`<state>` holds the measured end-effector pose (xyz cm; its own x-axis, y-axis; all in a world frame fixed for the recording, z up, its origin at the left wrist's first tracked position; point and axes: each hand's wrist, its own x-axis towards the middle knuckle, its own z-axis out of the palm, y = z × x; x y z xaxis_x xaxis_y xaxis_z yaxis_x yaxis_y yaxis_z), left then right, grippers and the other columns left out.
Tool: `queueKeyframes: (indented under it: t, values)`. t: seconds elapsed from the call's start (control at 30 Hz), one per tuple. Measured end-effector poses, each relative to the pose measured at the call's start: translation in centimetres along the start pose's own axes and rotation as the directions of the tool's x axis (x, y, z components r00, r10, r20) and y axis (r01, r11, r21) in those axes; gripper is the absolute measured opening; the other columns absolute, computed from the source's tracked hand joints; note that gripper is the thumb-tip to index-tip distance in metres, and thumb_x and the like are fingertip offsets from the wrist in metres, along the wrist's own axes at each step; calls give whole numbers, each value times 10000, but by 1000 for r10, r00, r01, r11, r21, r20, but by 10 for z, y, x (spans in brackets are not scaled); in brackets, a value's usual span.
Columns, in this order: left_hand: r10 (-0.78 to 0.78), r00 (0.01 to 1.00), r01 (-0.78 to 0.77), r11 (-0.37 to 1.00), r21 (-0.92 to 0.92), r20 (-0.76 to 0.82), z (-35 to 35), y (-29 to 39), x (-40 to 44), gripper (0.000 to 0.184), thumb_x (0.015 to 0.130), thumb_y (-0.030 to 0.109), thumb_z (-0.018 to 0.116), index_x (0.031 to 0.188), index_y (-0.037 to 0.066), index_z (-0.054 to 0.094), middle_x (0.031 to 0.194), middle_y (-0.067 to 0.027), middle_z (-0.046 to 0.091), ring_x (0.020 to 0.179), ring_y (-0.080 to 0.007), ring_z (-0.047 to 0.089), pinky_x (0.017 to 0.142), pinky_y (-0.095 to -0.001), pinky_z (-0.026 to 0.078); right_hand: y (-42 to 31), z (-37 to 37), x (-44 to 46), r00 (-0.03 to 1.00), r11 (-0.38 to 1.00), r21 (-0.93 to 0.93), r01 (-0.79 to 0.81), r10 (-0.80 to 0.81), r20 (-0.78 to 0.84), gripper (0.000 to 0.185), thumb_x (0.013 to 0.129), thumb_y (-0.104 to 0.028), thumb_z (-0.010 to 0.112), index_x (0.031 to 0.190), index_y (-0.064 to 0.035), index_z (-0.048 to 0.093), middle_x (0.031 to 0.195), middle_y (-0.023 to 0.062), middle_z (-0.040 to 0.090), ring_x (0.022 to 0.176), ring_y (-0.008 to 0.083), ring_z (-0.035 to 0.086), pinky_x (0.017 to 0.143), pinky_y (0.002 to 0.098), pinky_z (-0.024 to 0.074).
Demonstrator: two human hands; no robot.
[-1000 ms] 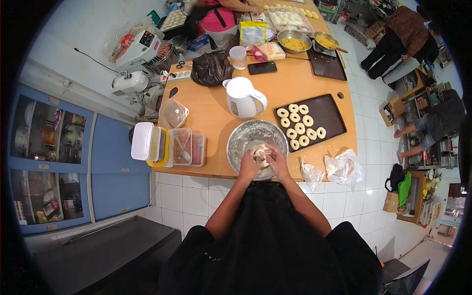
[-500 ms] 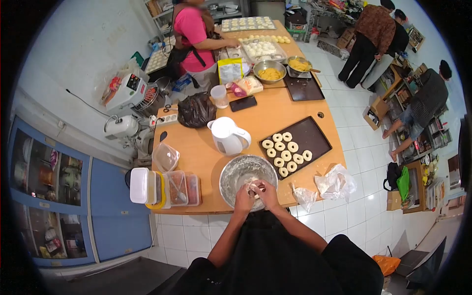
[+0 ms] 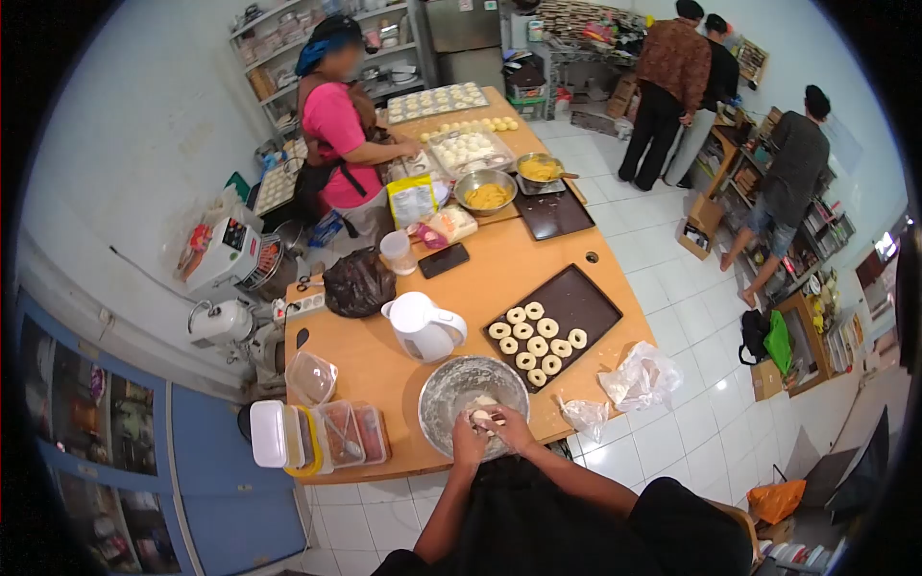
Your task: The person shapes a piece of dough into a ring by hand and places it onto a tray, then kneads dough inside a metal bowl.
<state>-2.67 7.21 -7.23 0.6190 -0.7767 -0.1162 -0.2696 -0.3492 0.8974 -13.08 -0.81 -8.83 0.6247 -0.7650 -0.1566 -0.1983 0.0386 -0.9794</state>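
Grip: your left hand point(image 3: 470, 444) and right hand point(image 3: 510, 431) both closed on a pale dough lump point(image 3: 484, 417), over the round, flour-smeared metal bowl point(image 3: 441, 403) on the light-brown tabletop point(image 3: 523, 254). Pale dough rings point(image 3: 542, 327) lie on the dark rectangular tray point(image 3: 581, 302) nearby.

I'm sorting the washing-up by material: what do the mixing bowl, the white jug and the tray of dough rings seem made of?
Mixing bowl: probably metal, dull silver-grey beneath whitish smears.
White jug: likely plastic, smooth, with a soft sheen.
Tray: dark brown, perhaps coated metal, judging by its thin raised rim; the coating is a guess.
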Motion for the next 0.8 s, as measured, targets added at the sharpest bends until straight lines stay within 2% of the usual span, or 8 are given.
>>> queueKeyframes:
  t: [0.1,0.17,0.33,0.43,0.47,0.57,0.67,0.8]
  values:
    - [87,992,-76,991,114,-90,7,-4,-2,298,776,-3,621,1066,-36,560,1034,-270,593,1020,-442,580,867,-475,466,3,-4,-1,995,995,-56,-84,86,43,284,851,-169,735,1077,-6,684,961,85,708,860,130,655,760,288,525]
    - [94,993,-79,981,177,-77,5,-1,-5,282,788,10,625,1058,-36,559,1028,-265,593,1013,-433,587,861,-470,470,-4,-5,-4,987,982,-119,-144,151,47,267,850,-160,731,1063,-6,686,958,91,708,855,128,655,754,285,524]
    - [27,1000,-29,975,220,15,-2,-2,8,225,817,52,613,1021,-43,608,981,-240,639,944,-410,632,825,-424,495,10,0,6,1000,998,-68,7,-5,30,214,872,-134,695,1045,-10,685,929,91,707,829,142,664,758,292,523]
    - [-184,964,233,934,-270,194,-9,1,13,220,871,54,567,1059,-59,584,935,-165,671,892,-250,659,772,-350,510,4,2,7,1000,1000,-11,25,-25,13,188,884,-141,674,1026,-19,686,886,84,700,812,161,666,752,310,522]
    - [-165,960,244,888,-389,225,-1,-31,20,189,906,41,535,1055,-64,583,970,-147,672,934,-166,633,777,-313,507,4,3,8,1000,1000,3,24,-24,6,189,882,-155,677,1015,-21,685,855,87,697,788,167,666,733,316,522]
    - [-90,987,102,991,-87,137,-4,-46,21,219,850,47,610,1045,-48,584,942,-145,681,897,-204,660,766,-330,511,-5,5,10,994,993,-44,107,-106,32,189,877,-180,685,996,-32,687,863,101,692,775,176,663,720,325,523]
    - [70,992,-97,950,296,100,-14,-14,10,288,805,69,627,1061,-61,606,1012,-260,658,936,-405,650,794,-423,502,-13,11,8,987,976,-149,157,-148,69,188,873,-188,694,993,-44,689,918,114,688,798,181,658,728,324,522]
    - [54,997,-60,993,104,58,-18,-31,14,305,798,41,616,1088,-43,579,1043,-278,619,993,-450,596,836,-482,468,-15,21,9,977,973,-104,204,-208,-35,200,888,-133,673,1059,-29,679,885,83,693,811,181,656,754,318,525]
